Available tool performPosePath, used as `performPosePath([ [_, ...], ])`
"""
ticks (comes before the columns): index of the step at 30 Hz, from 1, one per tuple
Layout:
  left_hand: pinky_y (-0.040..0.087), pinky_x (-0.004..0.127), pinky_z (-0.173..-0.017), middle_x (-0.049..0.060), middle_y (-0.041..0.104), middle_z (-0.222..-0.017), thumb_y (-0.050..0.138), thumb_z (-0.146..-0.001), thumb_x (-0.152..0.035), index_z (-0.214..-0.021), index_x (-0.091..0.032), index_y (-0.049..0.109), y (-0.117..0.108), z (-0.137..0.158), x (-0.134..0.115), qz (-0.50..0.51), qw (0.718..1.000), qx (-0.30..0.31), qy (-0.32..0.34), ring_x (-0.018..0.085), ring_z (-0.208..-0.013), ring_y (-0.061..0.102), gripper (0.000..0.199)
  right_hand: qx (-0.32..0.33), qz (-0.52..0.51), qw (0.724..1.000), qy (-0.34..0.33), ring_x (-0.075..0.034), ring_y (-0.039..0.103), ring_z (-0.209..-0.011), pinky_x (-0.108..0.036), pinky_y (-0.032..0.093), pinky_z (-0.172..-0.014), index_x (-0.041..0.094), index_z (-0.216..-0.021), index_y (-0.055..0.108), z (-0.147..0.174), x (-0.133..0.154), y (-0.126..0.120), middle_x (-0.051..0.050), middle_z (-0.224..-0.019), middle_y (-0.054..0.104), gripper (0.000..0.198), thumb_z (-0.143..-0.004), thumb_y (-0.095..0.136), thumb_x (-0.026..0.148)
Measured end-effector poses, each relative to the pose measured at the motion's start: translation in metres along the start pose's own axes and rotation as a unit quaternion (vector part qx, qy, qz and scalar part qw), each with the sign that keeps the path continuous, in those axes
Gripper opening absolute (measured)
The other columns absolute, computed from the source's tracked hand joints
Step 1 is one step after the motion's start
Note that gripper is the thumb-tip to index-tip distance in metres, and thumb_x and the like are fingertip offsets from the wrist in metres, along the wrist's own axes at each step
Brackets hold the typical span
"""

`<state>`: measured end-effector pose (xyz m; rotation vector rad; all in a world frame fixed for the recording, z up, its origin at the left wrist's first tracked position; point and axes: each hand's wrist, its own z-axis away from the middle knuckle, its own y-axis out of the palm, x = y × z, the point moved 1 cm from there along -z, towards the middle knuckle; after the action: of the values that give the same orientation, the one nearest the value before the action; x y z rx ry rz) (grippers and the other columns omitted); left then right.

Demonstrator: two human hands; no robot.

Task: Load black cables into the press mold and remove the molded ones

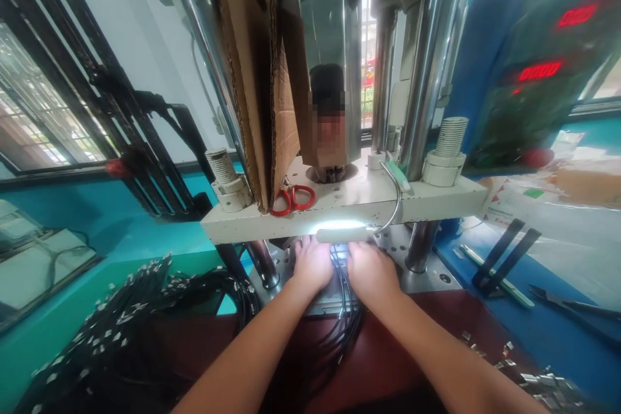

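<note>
My left hand [313, 265] reaches under the front edge of the press plate [422, 208], left of a bundle of thin black cables [345, 301]. Its fingers show in part, stretched forward and slightly apart; their tips are hidden. On the bundle's other side is my right hand [371, 272], its fingers mostly hidden behind the lit lamp [342, 234] and plate. Both hands are close to the cables over a metal mould [330, 304]; whether they grip them is hidden. The cables run from between the hands down toward me over a dark red surface [412, 336].
Red-handled scissors [294, 199] and cardboard [257, 77] rest on the plate. A heap of black cables [97, 336] lies left. On the right are pliers [567, 301], a green-white knife [499, 278], loose metal connectors [538, 378] and a blue control box [514, 71]. Steel columns [420, 246] flank the hands.
</note>
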<state>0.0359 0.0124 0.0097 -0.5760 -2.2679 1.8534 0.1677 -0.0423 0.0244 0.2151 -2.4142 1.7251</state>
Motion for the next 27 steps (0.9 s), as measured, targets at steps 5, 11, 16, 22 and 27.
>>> performPosePath([
  [5, 0.034, 0.049, -0.1, 0.01, 0.054, -0.128, 0.044, -0.083, -0.015, -0.128, -0.029, 0.052, -0.01, -0.002, -0.001, 0.002, 1.0, 0.015, 0.027, 0.03, -0.118, 0.044, 0.048, -0.004, 0.01, 1.0, -0.007, -0.022, 0.064, -0.082, -0.031, 0.041, -0.065, 0.018, -0.095, 0.064, -0.001, 0.001, 0.002, -0.007, -0.091, 0.068, 0.025, -0.09, 0.041, 0.012],
  [11, 0.031, 0.051, -0.103, 0.009, 0.055, -0.127, 0.04, -0.09, -0.024, -0.126, -0.029, 0.055, -0.011, -0.001, -0.005, -0.005, 0.999, 0.022, 0.038, 0.029, -0.118, 0.044, 0.039, 0.007, 0.022, 1.0, -0.015, -0.023, 0.064, -0.082, -0.03, 0.042, -0.068, 0.018, -0.094, 0.067, -0.004, 0.002, 0.002, -0.008, -0.09, 0.067, 0.025, -0.09, 0.043, 0.011],
  [16, 0.031, 0.052, -0.102, 0.011, 0.055, -0.128, 0.039, -0.091, -0.027, -0.124, -0.025, 0.056, -0.005, -0.006, -0.004, -0.013, 0.999, 0.017, 0.032, 0.031, -0.119, 0.043, 0.037, 0.014, 0.029, 0.999, -0.028, -0.024, 0.062, -0.084, -0.031, 0.042, -0.071, 0.018, -0.099, 0.067, -0.005, 0.005, 0.006, -0.01, -0.094, 0.066, 0.025, -0.089, 0.045, 0.011],
  [22, 0.031, 0.053, -0.101, 0.012, 0.061, -0.118, 0.04, -0.091, -0.025, -0.115, -0.022, 0.061, 0.002, -0.011, -0.006, -0.024, 0.999, 0.01, 0.026, 0.03, -0.113, 0.047, 0.032, 0.02, 0.019, 0.999, -0.036, -0.023, 0.06, -0.085, -0.031, 0.04, -0.074, 0.016, -0.094, 0.068, -0.007, 0.006, 0.012, -0.011, -0.092, 0.067, 0.026, -0.092, 0.043, 0.012],
  [27, 0.026, 0.056, -0.104, 0.01, 0.059, -0.124, 0.043, -0.091, -0.025, -0.116, -0.026, 0.061, -0.004, -0.009, -0.006, -0.02, 0.999, -0.013, 0.043, 0.03, -0.117, 0.045, 0.031, -0.002, -0.001, 0.999, -0.04, -0.025, 0.054, -0.098, -0.034, 0.035, -0.089, 0.018, -0.099, 0.069, -0.009, -0.001, 0.009, -0.009, -0.1, 0.067, 0.028, -0.094, 0.042, 0.016],
])
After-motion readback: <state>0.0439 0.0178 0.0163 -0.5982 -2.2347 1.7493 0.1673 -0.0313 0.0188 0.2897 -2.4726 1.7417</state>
